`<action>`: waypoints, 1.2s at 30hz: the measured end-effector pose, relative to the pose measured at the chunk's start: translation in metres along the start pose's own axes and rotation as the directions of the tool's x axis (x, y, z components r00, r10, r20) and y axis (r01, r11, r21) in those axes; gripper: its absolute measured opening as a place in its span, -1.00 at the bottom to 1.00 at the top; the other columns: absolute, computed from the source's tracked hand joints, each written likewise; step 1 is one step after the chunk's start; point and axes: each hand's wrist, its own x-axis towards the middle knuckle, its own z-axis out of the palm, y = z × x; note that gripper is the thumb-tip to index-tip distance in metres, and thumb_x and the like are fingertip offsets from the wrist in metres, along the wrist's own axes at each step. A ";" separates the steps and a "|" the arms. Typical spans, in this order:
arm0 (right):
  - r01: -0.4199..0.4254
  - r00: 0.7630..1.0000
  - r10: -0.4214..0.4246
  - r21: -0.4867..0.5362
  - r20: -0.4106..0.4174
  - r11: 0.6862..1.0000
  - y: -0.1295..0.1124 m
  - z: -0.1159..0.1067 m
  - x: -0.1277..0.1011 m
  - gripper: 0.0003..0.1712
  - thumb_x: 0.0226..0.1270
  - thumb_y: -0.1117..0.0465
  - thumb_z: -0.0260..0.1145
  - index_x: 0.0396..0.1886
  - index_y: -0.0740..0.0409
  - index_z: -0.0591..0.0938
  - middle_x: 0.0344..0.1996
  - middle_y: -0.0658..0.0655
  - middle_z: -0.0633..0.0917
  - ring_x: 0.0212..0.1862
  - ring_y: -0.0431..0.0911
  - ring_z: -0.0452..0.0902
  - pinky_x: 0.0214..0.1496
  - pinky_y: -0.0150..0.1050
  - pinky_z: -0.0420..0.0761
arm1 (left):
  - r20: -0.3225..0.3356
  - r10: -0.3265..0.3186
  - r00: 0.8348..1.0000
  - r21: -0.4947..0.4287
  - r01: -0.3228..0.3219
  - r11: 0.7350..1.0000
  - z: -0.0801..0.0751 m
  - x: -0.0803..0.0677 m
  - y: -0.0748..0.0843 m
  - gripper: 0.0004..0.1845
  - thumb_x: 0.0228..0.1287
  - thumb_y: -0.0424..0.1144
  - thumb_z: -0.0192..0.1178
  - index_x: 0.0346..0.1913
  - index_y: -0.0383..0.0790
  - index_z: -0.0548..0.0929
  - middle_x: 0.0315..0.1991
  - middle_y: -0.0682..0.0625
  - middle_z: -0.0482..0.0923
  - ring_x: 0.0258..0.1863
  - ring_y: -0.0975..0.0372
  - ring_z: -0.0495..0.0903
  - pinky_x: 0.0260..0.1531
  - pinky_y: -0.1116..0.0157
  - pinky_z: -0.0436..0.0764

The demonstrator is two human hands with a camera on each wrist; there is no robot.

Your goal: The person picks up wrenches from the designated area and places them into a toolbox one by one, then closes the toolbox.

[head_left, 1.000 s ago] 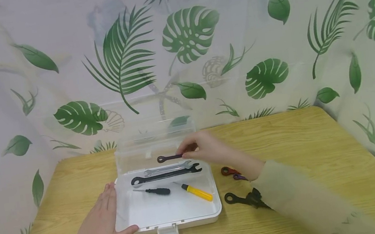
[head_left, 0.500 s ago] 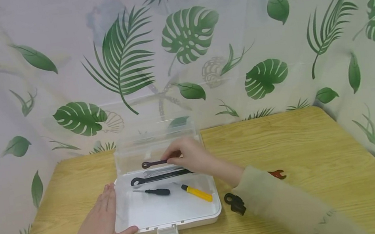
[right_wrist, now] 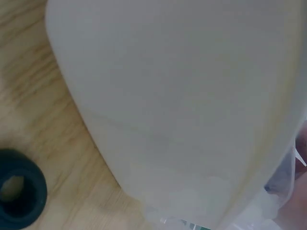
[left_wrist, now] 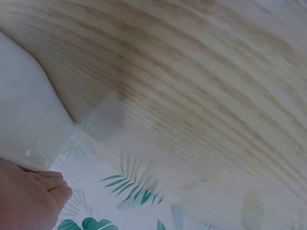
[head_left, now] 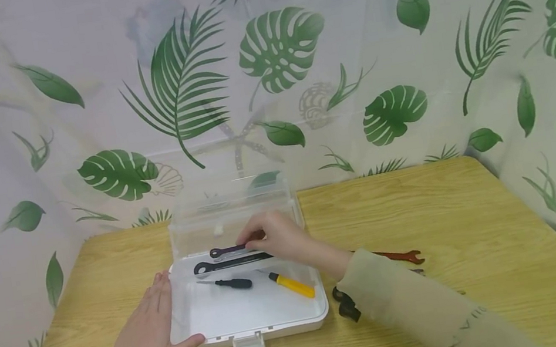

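Right hand [head_left: 279,237] pinches small purple-dark wrench [head_left: 226,252] over rear of white case [head_left: 218,318]; left hand [head_left: 142,329], fingers extended, rests along case's left side. Step, judged: stowing wrench. Next calls for lowering, then release behind long black wrench [head_left: 237,263].

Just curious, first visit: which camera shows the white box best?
The head view: the white box lies open there, with tools inside. The left and right wrist views each show only part of it.

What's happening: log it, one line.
left hand: touches toolbox; right hand: pinches purple wrench; lid: open; inside toolbox: black wrench, screwdriver, yellow-handled tool
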 end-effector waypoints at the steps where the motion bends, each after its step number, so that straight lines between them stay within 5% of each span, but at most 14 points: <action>1: -0.004 1.000 0.004 -0.003 0.001 1.000 0.001 0.001 0.000 -0.82 0.39 0.41 0.46 -0.09 0.16 0.87 -0.11 0.11 0.87 -0.04 -0.05 0.75 0.08 -0.34 0.77 | 0.002 0.000 1.000 0.000 0.000 1.000 0.000 0.000 0.000 0.35 0.22 0.49 0.30 0.59 -0.65 0.10 0.62 -0.50 0.14 0.61 -0.33 0.19 0.56 -0.25 0.35; 14: -0.053 0.999 0.053 -0.007 -0.006 0.999 0.000 0.006 0.002 -0.80 0.39 0.43 0.45 -0.08 0.16 0.86 -0.10 0.10 0.87 -0.02 -0.05 0.77 0.15 -0.23 0.79 | -0.004 0.002 1.000 0.004 -0.002 1.000 0.001 0.000 -0.001 0.36 0.21 0.50 0.30 0.59 -0.65 0.09 0.61 -0.51 0.14 0.60 -0.34 0.21 0.55 -0.25 0.36; 36: 0.017 0.996 -0.012 0.053 -0.093 0.998 0.005 -0.011 -0.018 -0.81 0.36 0.43 0.46 -0.06 0.25 0.83 -0.10 0.16 0.86 -0.07 -0.03 0.80 0.07 -0.32 0.81 | -0.010 0.004 1.000 -0.006 -0.004 1.000 0.001 0.000 0.000 0.34 0.23 0.48 0.30 0.58 -0.66 0.10 0.62 -0.51 0.13 0.61 -0.33 0.20 0.56 -0.24 0.34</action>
